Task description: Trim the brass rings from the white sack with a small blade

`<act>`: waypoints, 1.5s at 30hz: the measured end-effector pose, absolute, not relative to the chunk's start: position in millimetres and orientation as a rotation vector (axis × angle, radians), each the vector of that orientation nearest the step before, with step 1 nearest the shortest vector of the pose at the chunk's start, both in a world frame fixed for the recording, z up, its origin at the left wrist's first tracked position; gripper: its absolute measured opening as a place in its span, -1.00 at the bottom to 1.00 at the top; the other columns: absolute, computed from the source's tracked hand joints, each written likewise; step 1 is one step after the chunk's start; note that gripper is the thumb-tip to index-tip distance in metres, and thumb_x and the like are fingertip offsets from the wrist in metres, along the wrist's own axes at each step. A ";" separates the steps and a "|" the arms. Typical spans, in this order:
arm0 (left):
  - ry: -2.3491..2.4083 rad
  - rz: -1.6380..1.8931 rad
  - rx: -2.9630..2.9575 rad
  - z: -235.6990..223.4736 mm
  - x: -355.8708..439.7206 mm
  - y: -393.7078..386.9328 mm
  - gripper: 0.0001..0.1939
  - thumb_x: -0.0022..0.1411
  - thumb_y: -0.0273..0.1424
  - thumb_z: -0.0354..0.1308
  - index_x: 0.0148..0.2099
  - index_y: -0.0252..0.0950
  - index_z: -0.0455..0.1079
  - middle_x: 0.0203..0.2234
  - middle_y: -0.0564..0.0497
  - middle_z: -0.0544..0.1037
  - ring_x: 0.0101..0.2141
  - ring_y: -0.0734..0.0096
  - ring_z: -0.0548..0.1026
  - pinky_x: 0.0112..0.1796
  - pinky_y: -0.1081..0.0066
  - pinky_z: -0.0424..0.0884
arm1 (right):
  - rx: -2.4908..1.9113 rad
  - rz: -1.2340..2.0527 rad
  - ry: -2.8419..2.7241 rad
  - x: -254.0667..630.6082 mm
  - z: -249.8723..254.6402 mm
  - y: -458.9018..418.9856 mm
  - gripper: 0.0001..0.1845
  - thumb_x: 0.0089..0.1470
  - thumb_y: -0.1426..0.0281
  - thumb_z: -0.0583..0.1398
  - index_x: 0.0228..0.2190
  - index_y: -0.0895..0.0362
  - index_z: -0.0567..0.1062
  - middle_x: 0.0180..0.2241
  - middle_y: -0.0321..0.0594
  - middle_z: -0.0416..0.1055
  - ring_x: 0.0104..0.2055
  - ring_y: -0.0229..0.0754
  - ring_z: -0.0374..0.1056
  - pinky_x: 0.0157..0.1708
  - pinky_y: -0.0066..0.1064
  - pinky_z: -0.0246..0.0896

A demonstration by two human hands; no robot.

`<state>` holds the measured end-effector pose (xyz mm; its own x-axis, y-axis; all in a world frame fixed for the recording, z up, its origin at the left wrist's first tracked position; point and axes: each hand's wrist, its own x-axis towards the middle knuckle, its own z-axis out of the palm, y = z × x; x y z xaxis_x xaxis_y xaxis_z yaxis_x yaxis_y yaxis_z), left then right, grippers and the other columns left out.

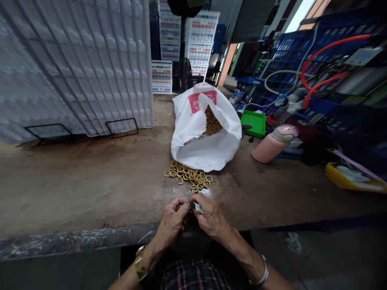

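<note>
My left hand (173, 215) is closed in a pinch at the table's front edge; what its fingers hold is hidden. Close against it, my right hand (212, 219) grips a small tool (198, 207) with a pale handle and a dark tip directed at the left fingertips. Just beyond both hands lies a loose pile of brass-coloured rings (193, 177). The pile spreads from the torn mouth of a white sack (208, 155), which lies on the table with a red printed label. More rings (212, 122) show inside the sack.
Clear plastic trays (115, 64) stand in wire holders (122, 128) at the left. On the right are a pink bottle (272, 145), a green tray (254, 123) and a yellow tray (353, 181). White crates (199, 38) are stacked behind. Red hoses (320, 56) curve at the upper right.
</note>
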<state>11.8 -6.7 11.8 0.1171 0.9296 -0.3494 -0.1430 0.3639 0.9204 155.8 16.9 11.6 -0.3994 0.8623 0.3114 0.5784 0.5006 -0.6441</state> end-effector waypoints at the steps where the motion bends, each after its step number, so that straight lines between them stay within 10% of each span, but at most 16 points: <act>1: 1.182 0.949 0.861 12.4 10.6 -7.1 -0.56 0.02 -0.01 0.14 -0.33 -0.32 0.27 -0.69 0.20 0.23 -0.70 0.65 0.10 -0.68 0.61 0.06 | -1.173 0.639 -2.100 153.4 12.5 16.7 -0.83 -0.04 0.55 0.02 -0.39 0.12 0.36 -0.43 -0.21 0.39 -0.39 -0.21 0.29 -0.38 -0.43 0.13; 15: 1.372 1.288 1.276 3.1 7.2 -9.8 -0.88 0.15 -0.36 0.13 -0.35 -0.28 0.46 -0.55 0.02 0.51 -0.47 0.39 0.42 -0.35 0.45 0.29 | -1.418 1.528 -1.421 136.1 5.2 14.4 -0.47 0.07 -0.02 -0.01 -0.67 0.12 0.27 -0.80 -0.46 -0.05 -0.73 -0.39 -0.11 -0.69 -0.51 -0.17; 45: 1.163 0.925 0.858 26.3 3.8 -14.9 -0.58 0.02 -0.01 0.13 -0.43 -0.30 0.24 -0.65 0.15 0.25 -0.68 0.64 0.09 -0.66 0.55 -0.02 | -1.526 1.328 -1.554 133.0 12.0 19.1 -0.68 0.03 0.24 0.01 -0.64 0.13 0.30 -0.67 -0.35 0.25 -0.57 -0.30 0.12 -0.52 -0.45 0.01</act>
